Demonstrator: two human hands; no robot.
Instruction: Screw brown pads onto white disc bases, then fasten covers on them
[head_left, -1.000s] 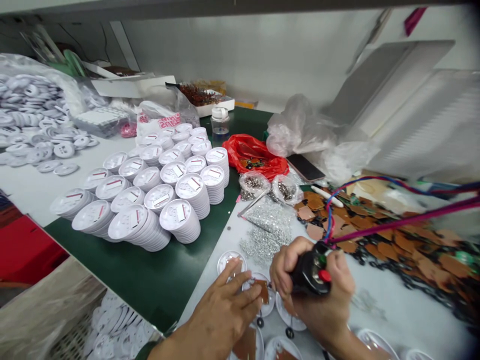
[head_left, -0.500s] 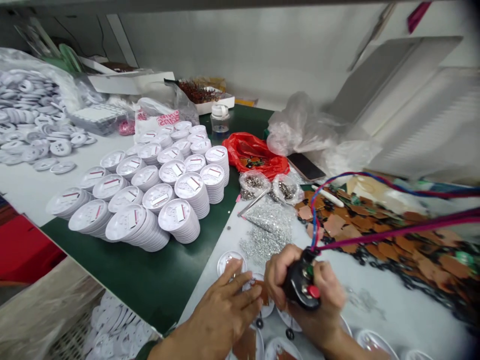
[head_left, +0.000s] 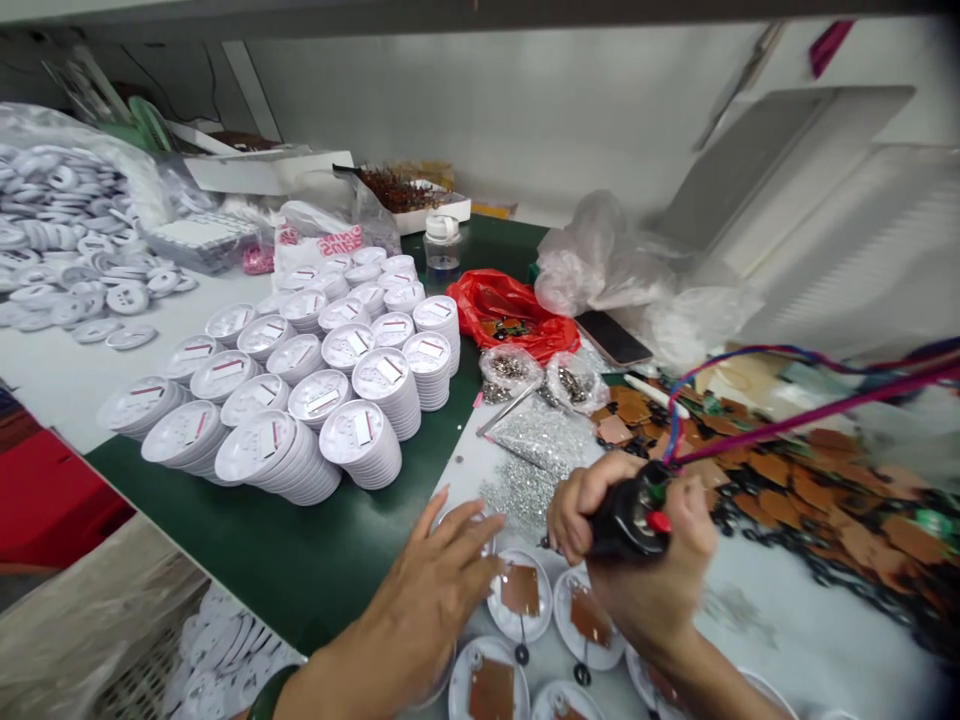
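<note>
My right hand (head_left: 656,595) is wrapped round a black electric screwdriver (head_left: 626,522) with a red button, its bit end pointing left above the table. Blue and red wires and a magenta cord run up from its top. Beside it, my left hand (head_left: 435,590) has its fingers spread and partly covers a white round casing at the far end of the group. Just right of its fingertips lies another white round casing (head_left: 546,610) holding a brown circuit board (head_left: 520,590). A small black ring on a wire (head_left: 522,654) hangs out of that casing.
Stacks of white casings (head_left: 364,460) stand on the green mat at left. A pile of small screws (head_left: 517,495) lies beyond my hands. Brown boards (head_left: 787,480) are heaped at right. A red plastic bag (head_left: 480,290), a phone (head_left: 613,337) and a bottle (head_left: 442,250) are farther back.
My right hand has moved right and slightly up with the electric screwdriver, which is now more tilted. My left hand has shifted left, uncovering the casing with a brown board.
</note>
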